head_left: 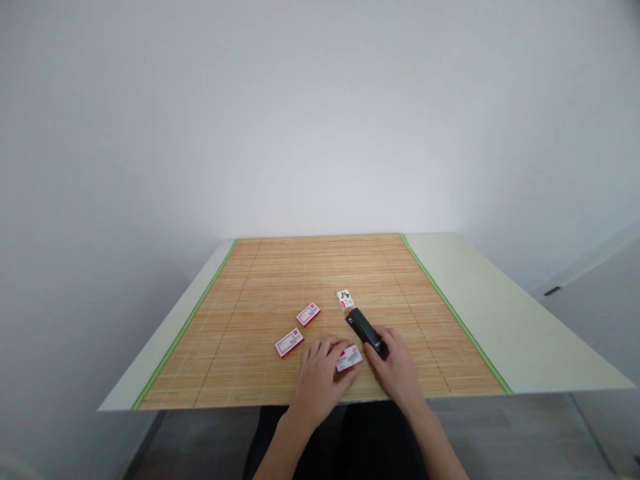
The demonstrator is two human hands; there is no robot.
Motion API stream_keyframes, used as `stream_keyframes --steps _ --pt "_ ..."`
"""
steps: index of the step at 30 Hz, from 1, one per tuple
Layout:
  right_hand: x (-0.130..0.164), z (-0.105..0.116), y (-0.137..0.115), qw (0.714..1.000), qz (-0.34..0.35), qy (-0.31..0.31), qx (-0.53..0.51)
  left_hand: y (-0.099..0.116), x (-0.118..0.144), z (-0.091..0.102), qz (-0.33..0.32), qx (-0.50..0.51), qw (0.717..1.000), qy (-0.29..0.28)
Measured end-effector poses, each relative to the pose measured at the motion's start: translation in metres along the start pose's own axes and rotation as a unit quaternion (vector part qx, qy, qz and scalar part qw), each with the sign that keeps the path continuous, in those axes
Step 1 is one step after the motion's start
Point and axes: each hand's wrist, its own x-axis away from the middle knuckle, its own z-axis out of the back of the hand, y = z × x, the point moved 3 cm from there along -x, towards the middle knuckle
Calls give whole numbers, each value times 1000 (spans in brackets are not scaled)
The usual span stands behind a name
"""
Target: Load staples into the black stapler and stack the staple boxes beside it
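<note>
My left hand (323, 373) is closed round a small white-and-red staple box (349, 358), thumb on the near side and fingers on the far side, low over the mat. To its right, my right hand (395, 367) grips the near end of a black stapler (366, 328), which lies slantwise with its far end pointing away to the left. Just beyond that far end is a small white packet (345, 299) with dark and red print. Left of the stapler lie two more red-and-white staple boxes, one nearer (289, 343) and one farther (308, 314).
A bamboo mat (320, 267) with green edging covers the middle of the white table (500, 307). The table's near edge runs just in front of my lap. A pale wall (320, 120) stands behind the table.
</note>
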Motion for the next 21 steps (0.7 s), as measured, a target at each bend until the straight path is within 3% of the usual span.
stream_keyframes --steps 6,11,16,21 --pt "-43 4 -16 983 93 -157 -9 -10 10 3 44 -46 995 73" --pt "-68 -1 -31 966 128 -222 -18 -14 13 -3 52 -76 993 79" --pt "-72 -5 -46 965 133 -224 38 -11 13 -3 61 -87 990 93" --pt "-72 -35 -74 970 119 -163 137 -9 13 -5 68 -117 985 103"
